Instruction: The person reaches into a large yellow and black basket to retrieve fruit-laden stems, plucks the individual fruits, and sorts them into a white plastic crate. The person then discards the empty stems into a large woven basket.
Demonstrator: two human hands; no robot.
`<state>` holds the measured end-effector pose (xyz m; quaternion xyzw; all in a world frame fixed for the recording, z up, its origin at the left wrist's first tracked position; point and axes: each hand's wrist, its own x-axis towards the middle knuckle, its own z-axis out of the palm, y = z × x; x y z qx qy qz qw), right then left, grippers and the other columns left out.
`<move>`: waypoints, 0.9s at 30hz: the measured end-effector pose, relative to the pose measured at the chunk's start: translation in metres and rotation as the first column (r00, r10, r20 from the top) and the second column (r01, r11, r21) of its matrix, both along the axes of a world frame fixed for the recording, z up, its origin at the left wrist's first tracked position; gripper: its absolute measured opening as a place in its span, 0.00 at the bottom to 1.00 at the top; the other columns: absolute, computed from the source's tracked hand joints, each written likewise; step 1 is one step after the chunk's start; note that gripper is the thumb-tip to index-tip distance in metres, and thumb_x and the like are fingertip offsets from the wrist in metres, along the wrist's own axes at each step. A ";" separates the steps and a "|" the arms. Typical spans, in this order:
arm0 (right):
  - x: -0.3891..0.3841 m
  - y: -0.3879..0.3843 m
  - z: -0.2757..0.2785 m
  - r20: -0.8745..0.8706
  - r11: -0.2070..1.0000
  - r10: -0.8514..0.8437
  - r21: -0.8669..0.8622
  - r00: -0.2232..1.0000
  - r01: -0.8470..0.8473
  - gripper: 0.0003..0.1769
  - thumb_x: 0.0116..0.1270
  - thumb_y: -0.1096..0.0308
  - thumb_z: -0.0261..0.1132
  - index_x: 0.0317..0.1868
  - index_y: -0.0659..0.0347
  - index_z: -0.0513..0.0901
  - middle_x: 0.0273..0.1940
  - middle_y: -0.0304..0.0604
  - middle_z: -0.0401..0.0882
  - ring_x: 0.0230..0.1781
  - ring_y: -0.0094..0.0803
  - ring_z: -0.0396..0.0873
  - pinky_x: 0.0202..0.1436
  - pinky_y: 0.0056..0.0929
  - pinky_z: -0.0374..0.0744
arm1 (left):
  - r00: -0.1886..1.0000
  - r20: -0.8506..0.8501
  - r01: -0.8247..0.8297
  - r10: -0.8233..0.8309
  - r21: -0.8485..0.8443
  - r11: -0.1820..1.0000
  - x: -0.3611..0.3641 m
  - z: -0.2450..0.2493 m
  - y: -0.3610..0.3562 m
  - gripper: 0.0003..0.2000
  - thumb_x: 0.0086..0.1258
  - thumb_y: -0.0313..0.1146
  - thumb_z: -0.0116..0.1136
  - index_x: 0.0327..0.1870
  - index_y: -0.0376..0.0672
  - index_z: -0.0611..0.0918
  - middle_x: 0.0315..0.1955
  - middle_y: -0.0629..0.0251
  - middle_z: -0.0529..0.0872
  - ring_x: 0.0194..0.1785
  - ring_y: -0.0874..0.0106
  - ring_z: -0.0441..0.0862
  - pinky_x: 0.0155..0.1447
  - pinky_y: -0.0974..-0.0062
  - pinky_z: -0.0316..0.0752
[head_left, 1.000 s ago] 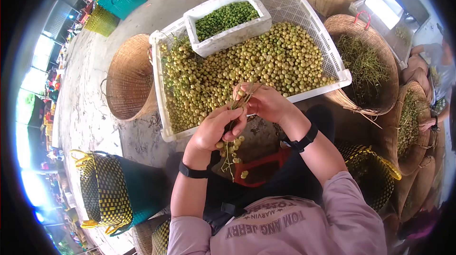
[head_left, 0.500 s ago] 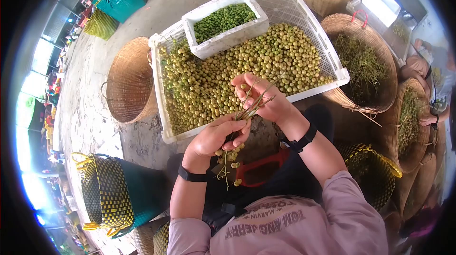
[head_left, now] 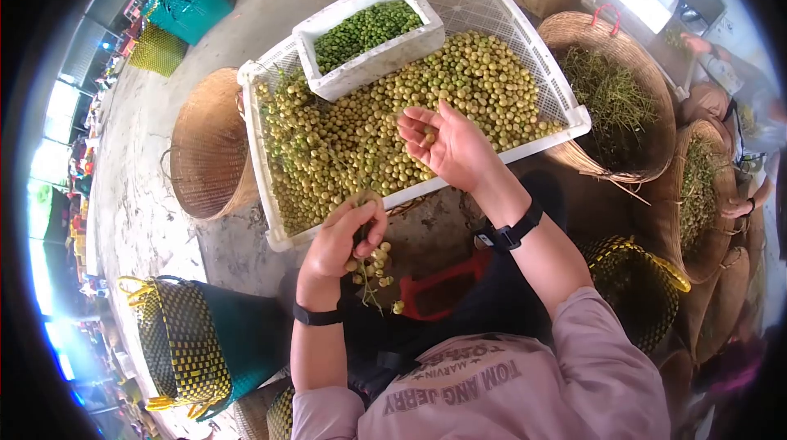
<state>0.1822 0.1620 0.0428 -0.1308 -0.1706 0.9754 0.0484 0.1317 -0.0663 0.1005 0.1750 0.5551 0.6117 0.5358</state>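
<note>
My left hand (head_left: 348,231) is closed around the stems of a small bunch of round yellow-green fruit (head_left: 379,258), which hangs below it near the front of a white plastic crate (head_left: 393,201). Over the crate, my right hand (head_left: 459,149) is turned palm up with fingers loosely curled. A single small round fruit (head_left: 429,138) sits at its fingers. Loose fruit (head_left: 484,79) of the same kind covers much of the crate floor, with stemmed bunches at the left. A white foam box (head_left: 379,57) of smaller green fruit (head_left: 369,30) stands in the crate's far part.
A wicker basket (head_left: 209,145) lies left of the crate; another, with a red handle (head_left: 607,22), holds bare stems (head_left: 607,104) at right. Woven yellow-black baskets (head_left: 184,350) (head_left: 627,297) flank me. A red stool (head_left: 443,286) is below. At far right, another person's hand (head_left: 735,208) touches a basket.
My hands have parted: the right moved up and away, the left slightly down and left with the bunch. The long stems between them no longer stick out toward the right hand.
</note>
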 end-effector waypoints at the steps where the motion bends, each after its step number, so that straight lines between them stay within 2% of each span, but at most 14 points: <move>1: -0.001 0.002 -0.003 -0.026 0.999 0.001 0.039 1.000 0.000 0.27 0.78 0.50 0.44 0.57 0.67 0.71 0.55 0.48 0.75 0.56 0.34 0.74 0.59 0.33 0.75 | 0.998 -0.011 -0.066 0.066 -0.007 0.998 0.001 -0.002 -0.001 0.11 0.76 0.36 0.42 0.34 0.41 0.73 0.21 0.72 0.71 0.18 0.86 0.61 0.21 0.88 0.55; 4: -0.012 0.010 -0.015 -0.005 0.974 -0.053 0.222 0.999 0.053 0.28 0.78 0.48 0.43 0.57 0.67 0.71 0.58 0.50 0.74 0.58 0.36 0.73 0.63 0.37 0.71 | 0.988 -0.020 -0.152 0.151 -0.014 0.988 0.001 -0.010 -0.002 0.11 0.76 0.37 0.43 0.34 0.42 0.73 0.20 0.72 0.71 0.19 0.86 0.62 0.21 0.88 0.56; 5: -0.017 0.014 -0.018 0.026 0.923 -0.066 0.382 0.997 0.052 0.26 0.78 0.49 0.43 0.57 0.64 0.72 0.59 0.48 0.73 0.63 0.38 0.69 0.69 0.38 0.64 | 0.987 -0.046 -0.152 0.151 -0.036 0.988 0.001 -0.012 0.000 0.12 0.76 0.37 0.43 0.33 0.42 0.73 0.20 0.73 0.71 0.19 0.86 0.63 0.21 0.88 0.56; 6: -0.018 0.016 -0.022 0.099 0.775 -0.110 0.632 0.989 0.024 0.24 0.78 0.50 0.44 0.57 0.59 0.75 0.61 0.43 0.73 0.66 0.35 0.66 0.72 0.36 0.58 | 0.986 -0.071 -0.156 0.152 -0.059 0.986 0.002 -0.015 0.003 0.12 0.76 0.38 0.44 0.33 0.42 0.73 0.20 0.73 0.71 0.19 0.86 0.64 0.21 0.88 0.56; 8: -0.019 0.010 -0.023 0.038 0.492 -0.212 0.867 0.977 0.073 0.22 0.77 0.50 0.47 0.53 0.56 0.78 0.61 0.39 0.73 0.67 0.30 0.64 0.73 0.32 0.55 | 0.974 -0.095 -0.213 0.204 -0.098 0.972 0.006 -0.020 0.009 0.11 0.77 0.38 0.45 0.34 0.42 0.74 0.21 0.74 0.72 0.20 0.86 0.65 0.21 0.87 0.57; 9: -0.014 0.007 -0.023 0.001 0.422 -0.192 0.903 0.981 0.081 0.23 0.77 0.48 0.47 0.50 0.57 0.80 0.54 0.37 0.77 0.59 0.25 0.70 0.65 0.28 0.64 | 0.970 -0.145 -0.209 0.195 -0.094 0.973 0.007 -0.023 0.012 0.11 0.77 0.38 0.45 0.34 0.42 0.74 0.21 0.74 0.73 0.20 0.86 0.65 0.21 0.87 0.57; 10: -0.009 0.003 -0.019 0.004 0.426 -0.180 0.902 0.984 0.074 0.23 0.77 0.48 0.47 0.50 0.57 0.80 0.54 0.37 0.77 0.59 0.25 0.70 0.65 0.28 0.64 | 0.964 -0.193 -0.204 0.184 -0.091 0.975 0.009 -0.025 0.015 0.11 0.77 0.37 0.45 0.35 0.43 0.74 0.22 0.74 0.73 0.20 0.86 0.65 0.22 0.87 0.58; 12: 0.007 -0.005 -0.014 0.037 0.406 0.130 0.910 0.991 -0.087 0.24 0.76 0.47 0.48 0.49 0.57 0.80 0.45 0.33 0.78 0.47 0.22 0.73 0.53 0.25 0.70 | 0.948 -0.241 -0.243 0.209 -0.120 0.963 0.017 -0.030 0.021 0.09 0.76 0.37 0.46 0.37 0.43 0.75 0.21 0.74 0.73 0.20 0.85 0.66 0.22 0.87 0.56; 13: 0.014 -0.014 -0.005 0.048 0.387 0.194 0.914 0.980 -0.121 0.25 0.76 0.46 0.48 0.49 0.58 0.80 0.39 0.31 0.77 0.39 0.19 0.71 0.43 0.22 0.71 | 0.943 -0.265 -0.242 0.202 -0.127 0.962 0.020 -0.032 0.024 0.09 0.76 0.37 0.47 0.38 0.42 0.74 0.22 0.74 0.74 0.21 0.85 0.67 0.22 0.87 0.58; 17: 0.034 -0.037 -0.004 0.125 0.445 0.219 0.870 0.968 -0.213 0.23 0.75 0.48 0.51 0.47 0.59 0.80 0.36 0.31 0.76 0.38 0.18 0.70 0.42 0.20 0.70 | 0.932 -0.337 -0.206 0.136 -0.182 0.961 0.030 -0.033 0.029 0.09 0.76 0.35 0.50 0.48 0.39 0.74 0.25 0.73 0.77 0.22 0.85 0.70 0.25 0.86 0.64; 19: 0.037 -0.043 -0.009 0.039 0.518 0.196 0.845 0.980 -0.137 0.18 0.75 0.53 0.54 0.46 0.60 0.81 0.34 0.30 0.76 0.37 0.17 0.70 0.42 0.20 0.70 | 0.923 -0.353 -0.220 0.151 -0.163 0.962 0.037 -0.035 0.028 0.14 0.74 0.34 0.53 0.55 0.36 0.73 0.26 0.72 0.78 0.24 0.84 0.71 0.28 0.84 0.68; 23: 0.039 -0.045 -0.008 0.013 0.609 0.229 0.778 0.973 -0.153 0.15 0.75 0.58 0.56 0.46 0.61 0.81 0.33 0.29 0.75 0.33 0.17 0.68 0.41 0.18 0.70 | 0.933 -0.339 -0.178 0.118 -0.151 0.972 0.040 -0.033 0.022 0.15 0.74 0.36 0.53 0.55 0.38 0.74 0.26 0.72 0.77 0.24 0.85 0.70 0.26 0.86 0.65; 25: 0.040 -0.046 -0.008 0.035 0.666 0.258 0.717 0.965 -0.205 0.15 0.75 0.58 0.56 0.47 0.61 0.81 0.33 0.29 0.74 0.32 0.16 0.67 0.40 0.17 0.69 | 0.980 -0.132 -0.146 0.149 0.037 0.989 0.040 -0.039 0.019 0.19 0.76 0.49 0.45 0.49 0.41 0.75 0.26 0.73 0.77 0.23 0.84 0.68 0.24 0.87 0.59; 27: 0.041 -0.046 -0.009 0.022 0.779 0.333 0.557 0.943 -0.288 0.15 0.76 0.58 0.55 0.49 0.62 0.79 0.32 0.29 0.73 0.30 0.16 0.65 0.37 0.16 0.70 | 0.988 -0.009 -0.155 0.156 0.087 0.984 0.042 -0.039 0.017 0.22 0.76 0.53 0.41 0.49 0.41 0.76 0.27 0.73 0.77 0.23 0.83 0.68 0.24 0.87 0.57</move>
